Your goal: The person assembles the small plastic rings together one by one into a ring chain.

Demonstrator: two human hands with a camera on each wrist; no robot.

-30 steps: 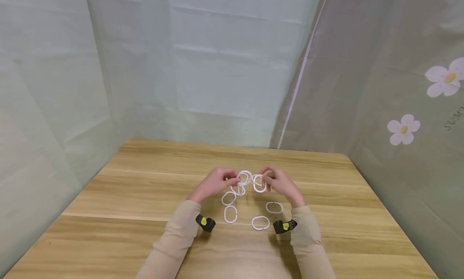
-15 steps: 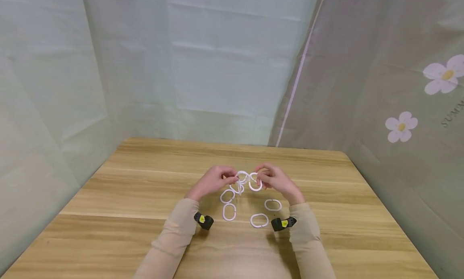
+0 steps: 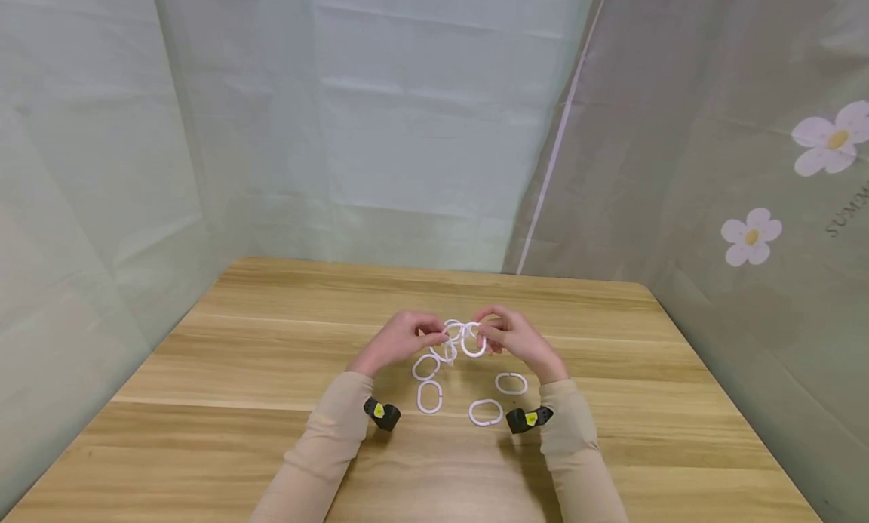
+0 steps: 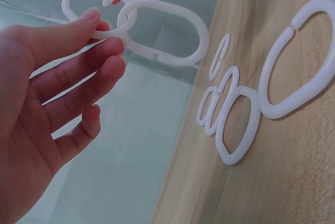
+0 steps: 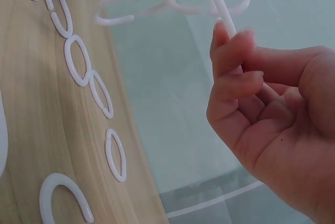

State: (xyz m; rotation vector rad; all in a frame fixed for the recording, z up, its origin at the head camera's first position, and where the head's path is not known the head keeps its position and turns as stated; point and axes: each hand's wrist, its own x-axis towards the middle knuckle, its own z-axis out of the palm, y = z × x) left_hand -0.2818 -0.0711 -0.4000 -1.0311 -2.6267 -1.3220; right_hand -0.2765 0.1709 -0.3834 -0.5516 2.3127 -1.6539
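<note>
In the head view, both hands meet above the middle of the table. My left hand (image 3: 407,339) pinches a white plastic oval link (image 4: 66,5) between thumb and fingertips; the link has a small gap in its side. A second white link (image 4: 203,35) hangs through that one, as the left wrist view shows. My right hand (image 3: 521,340) pinches another white link (image 5: 224,10), seen nearly edge-on from the right wrist. This link crosses the left hand's link; whether it has passed through the gap I cannot tell. The left fingertips partly cover the held link.
Several loose white links lie on the wooden table (image 3: 271,432). One link (image 3: 419,397) is left of centre, and two others, a nearer link (image 3: 484,425) and a farther link (image 3: 511,373), lie right of centre. Fabric curtains (image 3: 434,130) enclose the table's back and sides.
My right hand has moved left with its link, which now overlaps the link in my left hand. The left hand has stayed nearly still, and the loose links lie as before.
</note>
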